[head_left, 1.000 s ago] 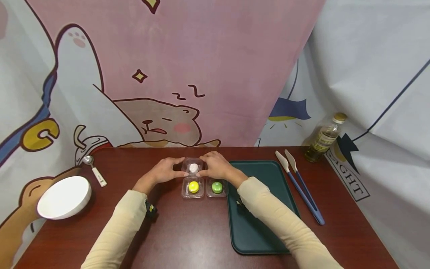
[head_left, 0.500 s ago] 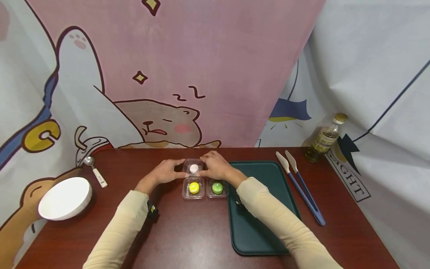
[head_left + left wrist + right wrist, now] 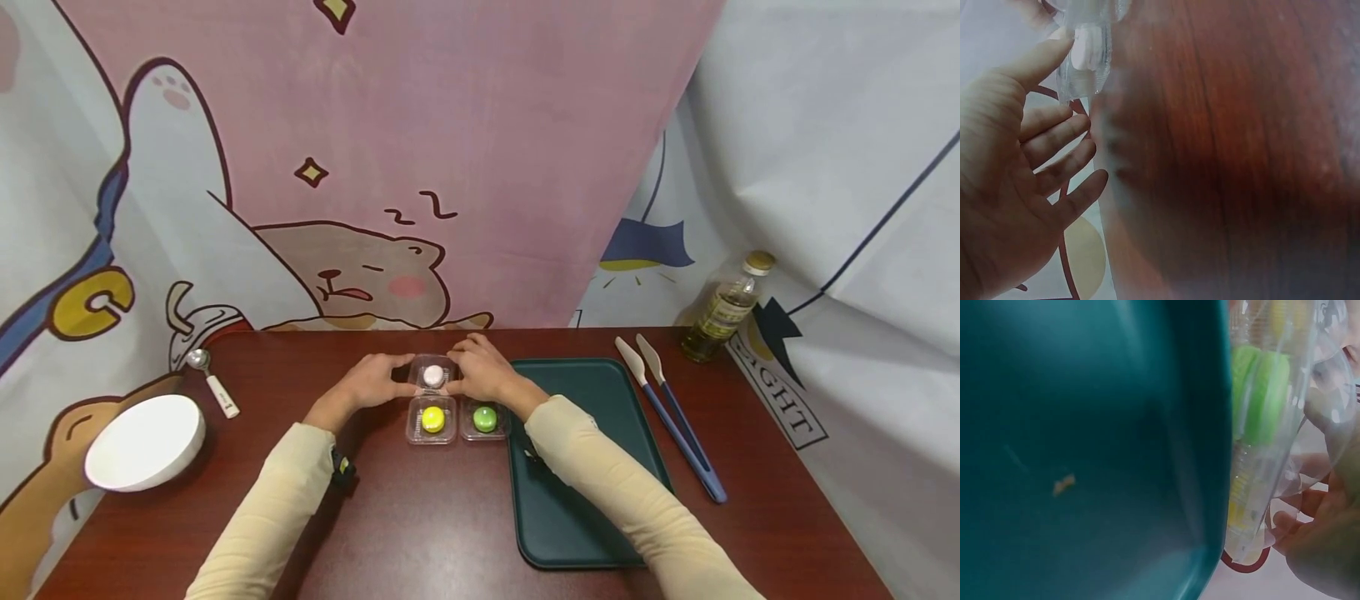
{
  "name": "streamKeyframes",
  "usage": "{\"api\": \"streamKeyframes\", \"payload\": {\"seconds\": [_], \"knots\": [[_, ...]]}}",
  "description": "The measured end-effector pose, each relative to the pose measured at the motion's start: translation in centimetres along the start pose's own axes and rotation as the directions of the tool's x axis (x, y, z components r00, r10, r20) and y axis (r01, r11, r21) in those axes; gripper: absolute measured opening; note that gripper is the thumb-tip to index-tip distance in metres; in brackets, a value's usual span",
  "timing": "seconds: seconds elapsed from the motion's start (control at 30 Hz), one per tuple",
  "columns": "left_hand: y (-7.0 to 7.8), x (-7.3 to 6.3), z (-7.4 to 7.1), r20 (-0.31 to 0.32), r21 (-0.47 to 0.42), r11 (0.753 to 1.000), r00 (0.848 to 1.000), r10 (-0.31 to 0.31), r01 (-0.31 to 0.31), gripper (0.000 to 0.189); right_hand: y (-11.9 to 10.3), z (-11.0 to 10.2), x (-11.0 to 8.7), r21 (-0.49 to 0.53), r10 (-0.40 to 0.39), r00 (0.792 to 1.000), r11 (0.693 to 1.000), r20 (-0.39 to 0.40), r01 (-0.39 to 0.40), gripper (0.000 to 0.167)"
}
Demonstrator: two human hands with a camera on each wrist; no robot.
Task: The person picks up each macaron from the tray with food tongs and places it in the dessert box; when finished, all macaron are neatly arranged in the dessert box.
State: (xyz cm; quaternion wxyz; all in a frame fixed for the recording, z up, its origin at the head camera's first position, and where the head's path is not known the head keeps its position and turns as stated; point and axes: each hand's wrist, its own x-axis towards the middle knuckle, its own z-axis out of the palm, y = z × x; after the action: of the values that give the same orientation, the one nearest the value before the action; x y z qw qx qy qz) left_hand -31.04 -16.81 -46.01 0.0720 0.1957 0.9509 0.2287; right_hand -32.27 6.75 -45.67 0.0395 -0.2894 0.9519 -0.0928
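Observation:
Three small clear plastic boxes stand grouped on the brown table. The far box [image 3: 422,364] contains a white macaron [image 3: 433,377]. In the near left one [image 3: 412,427] lies a yellow macaron [image 3: 432,419], and a green macaron [image 3: 484,418] is in the near right one [image 3: 468,433]. My left hand [image 3: 372,382] holds the far box's left side between thumb and index finger, other fingers loosely spread in the left wrist view. From the right, my right hand [image 3: 482,371] holds the same box with thumb and fingers. Part of its grip is hidden.
A dark green tray [image 3: 570,525] lies right of the boxes, under the right forearm. Beyond it are blue-handled tongs [image 3: 678,425] and an oil bottle [image 3: 722,312]. At left sit a white bowl [image 3: 145,442] and a small scoop [image 3: 213,383]. A printed cloth [image 3: 517,167] hangs behind.
Both hands keep their places at the far box, with barely visible movement. The boxes, macarons and tray stay put.

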Motion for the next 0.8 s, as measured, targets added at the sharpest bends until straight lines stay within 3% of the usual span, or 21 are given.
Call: {"api": "streamKeyframes", "payload": {"seconds": [0.43,0.6,0.8], "knots": [[0.3,-0.1,0.5,-0.046,0.037,0.995,0.995,-0.091,0.093,0.075,0.2,-0.5,0.2,-0.026,-0.025,0.999,0.999,0.032,0.025,0.075],[0.6,0.0,0.3,-0.005,0.036,0.991,0.992,-0.129,0.129,0.080,0.7,-0.9,0.0,0.020,-0.018,0.998,1.000,0.056,0.017,0.076],[0.8,-0.1,-0.7,0.042,-0.060,0.979,0.980,-0.193,0.195,0.083,2.0,-1.8,-0.3,0.097,-0.033,0.999,0.995,0.006,0.033,0.078]]}}
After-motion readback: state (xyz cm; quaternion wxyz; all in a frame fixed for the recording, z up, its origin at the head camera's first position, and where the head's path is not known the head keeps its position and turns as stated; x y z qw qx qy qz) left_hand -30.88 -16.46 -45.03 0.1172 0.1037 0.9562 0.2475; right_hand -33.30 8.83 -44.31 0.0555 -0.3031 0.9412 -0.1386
